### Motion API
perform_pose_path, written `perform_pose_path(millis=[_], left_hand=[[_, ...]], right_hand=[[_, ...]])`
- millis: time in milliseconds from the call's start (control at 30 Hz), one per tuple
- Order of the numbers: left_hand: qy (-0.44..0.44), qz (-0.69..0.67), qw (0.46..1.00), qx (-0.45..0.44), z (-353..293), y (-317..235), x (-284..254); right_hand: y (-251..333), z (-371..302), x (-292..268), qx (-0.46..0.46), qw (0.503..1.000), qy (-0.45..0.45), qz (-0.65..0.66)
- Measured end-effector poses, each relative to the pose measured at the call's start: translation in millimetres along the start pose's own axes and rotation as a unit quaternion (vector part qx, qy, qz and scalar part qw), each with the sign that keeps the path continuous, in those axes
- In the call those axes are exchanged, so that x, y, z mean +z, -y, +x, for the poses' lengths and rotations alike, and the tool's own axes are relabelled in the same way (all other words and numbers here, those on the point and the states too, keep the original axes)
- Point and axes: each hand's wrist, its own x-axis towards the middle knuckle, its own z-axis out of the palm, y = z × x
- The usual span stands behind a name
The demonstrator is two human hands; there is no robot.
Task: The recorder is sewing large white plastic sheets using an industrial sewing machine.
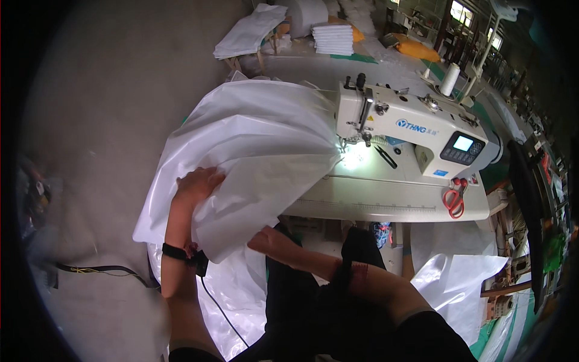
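A large white sheet [253, 136], fabric or plastic film, spreads in folds over the left part of the sewing table, one corner running under the needle area of a white sewing machine [386, 111]. My left hand [199, 183] is closed on a fold at the sheet's left side, its fingertips partly hidden by the material. Lower and nearer my body, my right hand [265, 240] pinches the sheet's near edge. Both hands are well left of the lit needle area. A wristband with a small black device and a cable sits on my left wrist.
Black thread snips [386, 157] lie beside the needle, and red-handled scissors [453, 202] at the table's right end. A white thread cone [450, 79] stands behind the machine. Stacked white sheets [333, 40] lie at the back. More white material [455, 283] hangs at lower right.
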Motion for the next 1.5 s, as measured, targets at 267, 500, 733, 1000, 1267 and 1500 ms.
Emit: perform_pose_path(millis=[267, 500, 733, 1000, 1267, 1500], left_hand=[[-0.061, -0.005, 0.991, 0.115, -62.0, -54.8, 15.6], [-0.089, 0.065, 0.994, -0.023, -17.1, -30.8, 71.2], [-0.160, 0.072, 0.984, 0.000, 14.4, -23.0, 90.2], [-0.109, 0.057, 0.990, 0.066, 44.8, -0.9, 71.1], [-0.124, 0.165, 0.974, 0.098, -5.6, 0.0, 62.0], [-0.167, -0.185, 0.903, 0.349, -180.7, -136.9, 28.7]], right_hand=[[-3.4, -39.6, 18.5, 0.130, 0.986, -0.018, 0.098], [-6.2, -183.0, -54.1, 0.228, 0.963, 0.142, 0.005], [-19.0, -139.7, -37.2, -0.165, 0.891, 0.200, -0.373], [-40.5, -102.9, 28.9, 0.127, 0.959, 0.226, -0.109], [-18.6, -174.6, -65.7, 0.000, 0.877, 0.402, -0.263], [-12.2, -174.2, -58.1, 0.208, 0.976, -0.027, 0.060]])
